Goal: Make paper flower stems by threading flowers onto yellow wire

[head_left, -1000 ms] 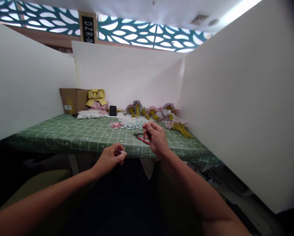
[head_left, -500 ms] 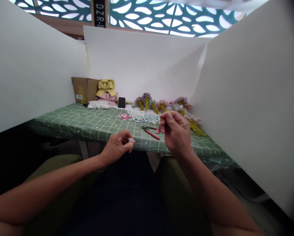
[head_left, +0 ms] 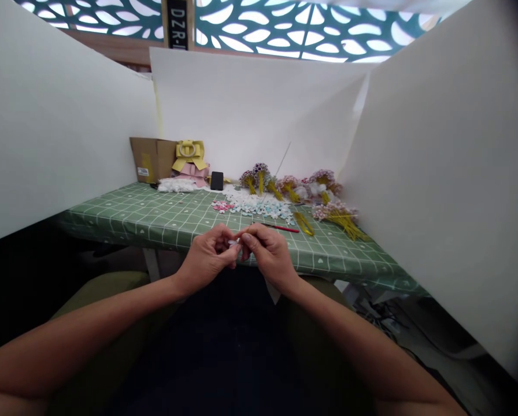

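At the table's front edge my left hand [head_left: 210, 248] is closed in a pinch on a small white petal-like piece [head_left: 232, 242]. My right hand [head_left: 268, 253] meets it, thumb and forefinger pressed together at the piece's right side. A thin wire [head_left: 284, 157] slants up and away above my hands; its lower end is lost against the table and fingers. Just behind my right hand lie red-handled pliers [head_left: 285, 229], partly covered by it. Past them spreads a pile of small white, pale blue and pink flower pieces [head_left: 259, 207].
A bundle of yellow wires [head_left: 304, 224] lies right of the pliers. Several bead-flower bunches [head_left: 324, 179] with yellow stems stand at the back right. A cardboard box [head_left: 148, 160], yellow bow [head_left: 189, 151] and black phone [head_left: 217, 181] are at the back left. White panels [head_left: 259, 110] surround the table.
My right hand has come down and left from above the pliers to meet my left hand. The yellow wires now show, and the thin wire stands up behind my hands. My left hand has barely moved.
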A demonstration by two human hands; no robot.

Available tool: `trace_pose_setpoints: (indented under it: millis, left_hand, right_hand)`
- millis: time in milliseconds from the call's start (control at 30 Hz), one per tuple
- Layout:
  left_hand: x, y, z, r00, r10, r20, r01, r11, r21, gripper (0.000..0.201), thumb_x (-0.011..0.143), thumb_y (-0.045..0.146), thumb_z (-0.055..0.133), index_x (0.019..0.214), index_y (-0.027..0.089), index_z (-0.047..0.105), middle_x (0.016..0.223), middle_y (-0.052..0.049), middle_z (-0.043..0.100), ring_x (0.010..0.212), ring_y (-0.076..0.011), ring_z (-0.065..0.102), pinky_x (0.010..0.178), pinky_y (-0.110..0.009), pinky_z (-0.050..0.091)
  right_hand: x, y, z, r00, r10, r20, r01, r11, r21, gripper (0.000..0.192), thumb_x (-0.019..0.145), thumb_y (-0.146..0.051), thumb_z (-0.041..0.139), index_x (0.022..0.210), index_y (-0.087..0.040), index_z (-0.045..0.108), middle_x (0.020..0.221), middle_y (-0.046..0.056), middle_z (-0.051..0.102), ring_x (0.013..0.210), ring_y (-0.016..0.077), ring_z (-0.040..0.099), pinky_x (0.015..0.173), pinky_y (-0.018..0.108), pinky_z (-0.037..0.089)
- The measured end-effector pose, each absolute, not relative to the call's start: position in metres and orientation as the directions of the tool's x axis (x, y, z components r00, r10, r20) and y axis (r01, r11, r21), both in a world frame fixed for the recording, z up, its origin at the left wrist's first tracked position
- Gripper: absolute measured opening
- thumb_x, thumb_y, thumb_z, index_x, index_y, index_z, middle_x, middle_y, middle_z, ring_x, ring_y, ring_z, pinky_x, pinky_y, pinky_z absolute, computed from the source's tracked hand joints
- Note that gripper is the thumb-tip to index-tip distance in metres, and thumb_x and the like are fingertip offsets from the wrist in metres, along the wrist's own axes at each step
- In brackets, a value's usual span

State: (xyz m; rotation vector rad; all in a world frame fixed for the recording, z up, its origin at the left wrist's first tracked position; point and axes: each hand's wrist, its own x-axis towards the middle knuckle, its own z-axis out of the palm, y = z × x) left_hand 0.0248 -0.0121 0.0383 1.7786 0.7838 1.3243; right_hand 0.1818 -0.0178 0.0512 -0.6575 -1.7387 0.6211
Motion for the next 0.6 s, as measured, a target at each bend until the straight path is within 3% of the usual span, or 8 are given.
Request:
trace_pose_setpoints:
  millis: [367,600]
  left_hand:
    - [0.0268,-0.0122,0.0410,0.289,0.845,0.449,-0.097,-0.441,0.892,0.019,0.078,0.023,0.065,0.082,0.016,0.049,0.064,0.003,0.065,0.050,-0.0066,0.059,0.050,-0.017,0.048]
    - [0.0225,-0.0069,0.0371,0.287,0.797,0.531,-0.108,-0.524,0.845,0.016,0.082,0.023,0.062,0.092,0.015,0.051,0.069,0.002,0.065,0.056,-0.0071,0.060,0.057,-0.019,0.050]
  right_hand:
    - [0.1812,-0.0223,0.0463,-0.136,0.681,0.719,0.095,0.732,-0.675,0.023,0.093,-0.030,0.051,0.082,-0.019,0.068,0.066,0.000,0.057,0.058,0.0109,0.056,0.058,0.026,0.047]
    - [0.1805,-0.0190,0.0451,-0.135,0.635,0.761,0.152,0.772,-0.617,0.020,0.093,-0.024,0.051,0.085,-0.019,0.069,0.064,-0.001,0.059,0.059,0.0114,0.058,0.062,0.027,0.047]
